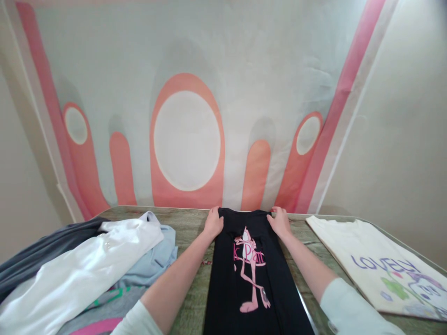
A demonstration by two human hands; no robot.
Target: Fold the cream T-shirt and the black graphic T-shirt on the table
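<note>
A black T-shirt [226, 279] with a pink cartoon figure and pink lettering lies lengthwise in front of me, its sides folded in to a narrow strip. At its far left corner my left hand [213, 223] has its fingers closed on the cloth. My right hand [280, 223] grips the far right corner in the same way. Between the hands the far edge of the shirt runs nearly straight, close to the table's back edge. Along the shirt's lower right side shows a thin pale edge of something beneath; I cannot tell what it is.
On the left of the wood-grain table [193, 228] lies a loose pile with a white shirt [94, 260], a light blue garment [157, 258], a dark garment [52, 249] and a grey one. A folded cream T-shirt [345, 237] lettered "LOVELY" lies right. Behind hangs a printed backdrop [244, 93].
</note>
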